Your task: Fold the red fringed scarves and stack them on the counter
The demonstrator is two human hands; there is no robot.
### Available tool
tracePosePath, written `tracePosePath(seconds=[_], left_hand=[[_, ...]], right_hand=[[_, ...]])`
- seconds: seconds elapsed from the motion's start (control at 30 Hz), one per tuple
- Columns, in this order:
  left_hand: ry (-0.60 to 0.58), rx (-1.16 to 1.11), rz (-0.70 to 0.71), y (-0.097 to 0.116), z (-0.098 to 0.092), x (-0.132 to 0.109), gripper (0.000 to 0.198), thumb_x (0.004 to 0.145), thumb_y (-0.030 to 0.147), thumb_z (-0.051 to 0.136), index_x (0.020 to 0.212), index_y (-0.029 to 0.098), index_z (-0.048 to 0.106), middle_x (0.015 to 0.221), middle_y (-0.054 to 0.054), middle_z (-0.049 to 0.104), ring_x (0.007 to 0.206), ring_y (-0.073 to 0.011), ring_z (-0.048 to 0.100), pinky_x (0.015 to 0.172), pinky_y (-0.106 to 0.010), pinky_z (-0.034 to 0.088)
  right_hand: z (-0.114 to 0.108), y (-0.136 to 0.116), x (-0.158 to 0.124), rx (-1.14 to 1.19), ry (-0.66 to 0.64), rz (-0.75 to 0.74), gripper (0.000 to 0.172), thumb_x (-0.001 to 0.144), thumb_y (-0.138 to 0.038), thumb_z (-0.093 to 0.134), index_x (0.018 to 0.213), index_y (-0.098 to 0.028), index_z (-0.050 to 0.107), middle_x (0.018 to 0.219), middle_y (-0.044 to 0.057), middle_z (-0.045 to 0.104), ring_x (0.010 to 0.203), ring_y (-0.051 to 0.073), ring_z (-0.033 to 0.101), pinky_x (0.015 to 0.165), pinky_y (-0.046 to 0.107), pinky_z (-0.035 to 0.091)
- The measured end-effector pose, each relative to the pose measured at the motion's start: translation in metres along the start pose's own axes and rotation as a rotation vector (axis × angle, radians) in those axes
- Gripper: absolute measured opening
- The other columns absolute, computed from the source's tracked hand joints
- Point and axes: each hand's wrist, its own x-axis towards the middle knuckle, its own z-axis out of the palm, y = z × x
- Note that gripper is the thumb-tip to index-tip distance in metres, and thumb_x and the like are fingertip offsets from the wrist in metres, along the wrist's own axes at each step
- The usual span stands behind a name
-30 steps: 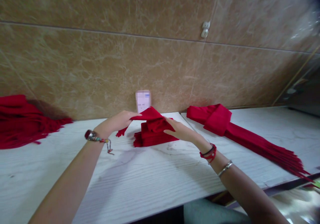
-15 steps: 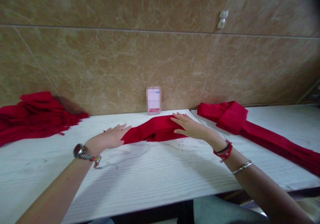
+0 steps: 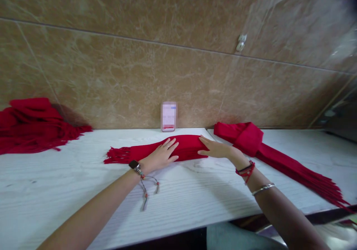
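A red scarf [image 3: 189,147], folded into a long strip, lies across the white table in front of me, its fringe spread out at the left end. Flat on the middle of the scarf rests my left hand [image 3: 160,156], fingers apart; a ring and a watch are on it. My right hand [image 3: 216,149] touches the scarf's right end with its fingers stretched out and covers part of that edge. Neither hand grips the cloth.
A crumpled red scarf [image 3: 33,127] lies at the far left. To the right, another red scarf [image 3: 248,138] is folded over, its fringed tail reaching the front edge of the white table [image 3: 178,194]. A phone [image 3: 169,117] leans against the tiled wall [image 3: 125,82].
My left hand has moved right, from the scarf's left end to its middle, uncovering the fringe. My right hand stays at the right end. The camera view has tilted a little.
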Motion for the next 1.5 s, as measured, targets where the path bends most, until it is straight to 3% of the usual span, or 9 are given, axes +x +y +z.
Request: tracePosePath(seconds=[0.13,0.27,0.53,0.77,0.87,1.03,1.13,1.37,1.5], left_hand=[[0.140,0.031,0.033,0.001,-0.016,0.017,0.042,0.095,0.034,0.028,0.125,0.013,0.048,0.135,-0.011,0.045,0.127,-0.0209,0.036,0.105,-0.036,0.027],[0.258,0.048,0.038,0.008,-0.020,0.039,0.043,0.094,0.031,0.029,0.129,0.009,0.043,0.138,-0.014,0.040,0.126,-0.0198,0.037,0.104,-0.033,0.029],[0.244,0.117,0.043,0.017,0.018,0.037,0.042,0.094,0.031,0.028,0.131,0.015,0.041,0.141,-0.009,0.037,0.131,-0.0217,0.029,0.105,-0.042,0.024],[0.271,0.129,0.021,0.020,0.021,0.035,0.043,0.094,0.031,0.028,0.132,0.015,0.040,0.140,-0.008,0.038,0.131,-0.0210,0.029,0.106,-0.042,0.023],[0.259,0.114,0.019,0.019,0.020,0.035,0.044,0.094,0.031,0.027,0.132,0.014,0.040,0.140,-0.009,0.038,0.131,-0.0209,0.029,0.107,-0.042,0.023],[0.263,0.054,-0.004,0.019,0.013,0.034,0.044,0.094,0.034,0.028,0.133,0.015,0.038,0.143,-0.010,0.033,0.133,-0.0226,0.024,0.107,-0.043,0.021],[0.301,0.009,-0.056,0.017,0.009,0.033,0.049,0.092,0.039,0.032,0.136,0.016,0.032,0.145,-0.013,0.027,0.134,-0.0255,0.019,0.107,-0.046,0.022],[0.245,0.025,-0.113,0.014,0.009,0.033,0.050,0.091,0.040,0.035,0.133,0.013,0.036,0.135,-0.017,0.038,0.126,-0.0278,0.033,0.103,-0.048,0.027],[0.229,0.035,-0.125,0.014,0.011,0.033,0.051,0.091,0.040,0.035,0.132,0.011,0.038,0.130,-0.018,0.042,0.122,-0.0286,0.038,0.102,-0.046,0.028]], right_hand=[[-0.009,0.011,0.003,0.112,0.184,0.001,0.061,0.087,-0.047,0.039,0.136,-0.009,0.036,0.138,0.017,0.039,0.125,0.028,0.039,0.104,0.042,0.032],[-0.018,0.009,0.025,0.198,0.456,-0.001,0.042,0.087,-0.031,0.042,0.126,-0.015,0.050,0.126,0.013,0.054,0.117,0.025,0.049,0.097,0.041,0.039],[-0.001,0.024,0.065,0.299,0.311,-0.021,0.016,0.073,-0.015,0.058,0.082,-0.018,0.071,0.083,0.004,0.072,0.079,0.020,0.066,0.076,0.032,0.051],[0.016,0.033,0.059,0.394,0.373,0.009,0.023,0.075,-0.014,0.051,0.087,-0.017,0.070,0.088,0.005,0.071,0.082,0.020,0.064,0.077,0.033,0.050],[0.003,0.033,0.053,0.343,0.404,-0.071,0.017,0.074,-0.018,0.055,0.083,-0.019,0.069,0.087,0.006,0.069,0.083,0.020,0.062,0.074,0.032,0.049],[-0.034,0.033,0.052,0.369,0.209,-0.240,0.015,0.073,-0.027,0.056,0.081,-0.017,0.066,0.083,0.005,0.067,0.078,0.018,0.061,0.072,0.031,0.048],[-0.042,0.034,0.053,0.485,0.180,-0.261,0.022,0.074,-0.035,0.056,0.083,-0.016,0.064,0.086,0.005,0.067,0.081,0.018,0.060,0.074,0.031,0.047],[-0.014,0.045,0.054,0.473,0.238,-0.167,0.022,0.076,-0.031,0.055,0.093,-0.016,0.057,0.074,0.002,0.062,0.068,0.014,0.057,0.063,0.027,0.044],[0.010,0.047,0.053,0.450,0.319,-0.136,0.024,0.081,-0.030,0.049,0.100,-0.016,0.053,0.080,0.004,0.061,0.071,0.015,0.056,0.061,0.026,0.044]])
